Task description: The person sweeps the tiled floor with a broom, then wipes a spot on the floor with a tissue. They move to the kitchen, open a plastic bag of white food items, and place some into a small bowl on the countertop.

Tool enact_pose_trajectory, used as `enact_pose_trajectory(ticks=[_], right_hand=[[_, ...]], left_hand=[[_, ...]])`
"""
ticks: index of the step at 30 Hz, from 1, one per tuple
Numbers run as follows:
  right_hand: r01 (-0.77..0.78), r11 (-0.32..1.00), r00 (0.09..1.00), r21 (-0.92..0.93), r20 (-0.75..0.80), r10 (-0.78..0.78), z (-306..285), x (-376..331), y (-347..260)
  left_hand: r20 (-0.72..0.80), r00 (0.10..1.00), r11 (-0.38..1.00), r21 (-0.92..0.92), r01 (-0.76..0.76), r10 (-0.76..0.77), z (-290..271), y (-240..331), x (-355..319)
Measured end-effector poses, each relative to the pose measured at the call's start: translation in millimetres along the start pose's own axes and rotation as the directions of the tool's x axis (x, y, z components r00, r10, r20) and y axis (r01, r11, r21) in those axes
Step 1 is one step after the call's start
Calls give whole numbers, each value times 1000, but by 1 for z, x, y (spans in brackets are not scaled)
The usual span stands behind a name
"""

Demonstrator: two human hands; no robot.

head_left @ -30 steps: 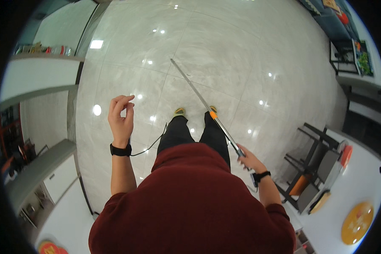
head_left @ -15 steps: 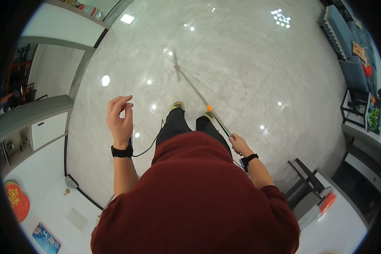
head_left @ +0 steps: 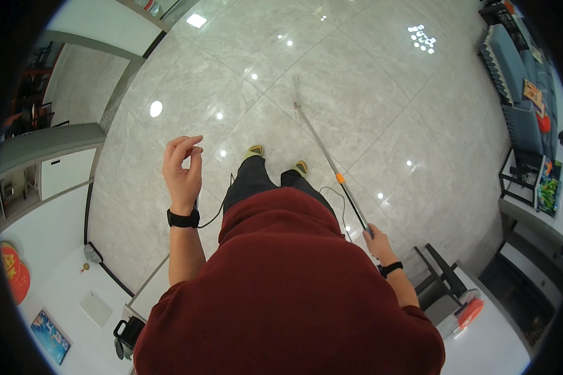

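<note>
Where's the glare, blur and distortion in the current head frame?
Head view: white reflections glare off the glossy floor; head view: the end bar of the pole is smeared and faint, probably motion blur, while the orange collar looks crisp; head view: black corners, straight edges bowing near the rim.

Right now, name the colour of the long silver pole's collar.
The short collar is orange, seen best in the head view.

White glare across the bright, glossy floor [head_left: 369, 87], blurry pole head [head_left: 296, 105], curved edges toward a black rim.
</note>
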State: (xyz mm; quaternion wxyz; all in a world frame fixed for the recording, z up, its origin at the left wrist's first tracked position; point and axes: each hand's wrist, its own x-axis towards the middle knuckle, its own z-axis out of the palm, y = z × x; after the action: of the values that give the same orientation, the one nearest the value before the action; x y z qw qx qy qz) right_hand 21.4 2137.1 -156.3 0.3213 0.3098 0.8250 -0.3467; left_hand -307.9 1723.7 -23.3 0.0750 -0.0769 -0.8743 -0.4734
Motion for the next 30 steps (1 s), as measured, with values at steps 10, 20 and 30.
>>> enact_pose_trajectory(ticks=[10, 20, 30], right_hand=[[11, 943, 1000, -334, 24, -3, -62, 45, 58], [34, 922, 997, -385, -55, -59, -118, 55, 76], [84, 806, 954, -587, -187, -235, -166, 107, 23]], left_hand=[[30, 997, 996, 49, -76, 75, 7, 7, -7], [-6, 996, 995, 36, -89, 89, 3, 12, -14], [-5, 998, 997, 44, -65, 65, 6, 25, -24]])
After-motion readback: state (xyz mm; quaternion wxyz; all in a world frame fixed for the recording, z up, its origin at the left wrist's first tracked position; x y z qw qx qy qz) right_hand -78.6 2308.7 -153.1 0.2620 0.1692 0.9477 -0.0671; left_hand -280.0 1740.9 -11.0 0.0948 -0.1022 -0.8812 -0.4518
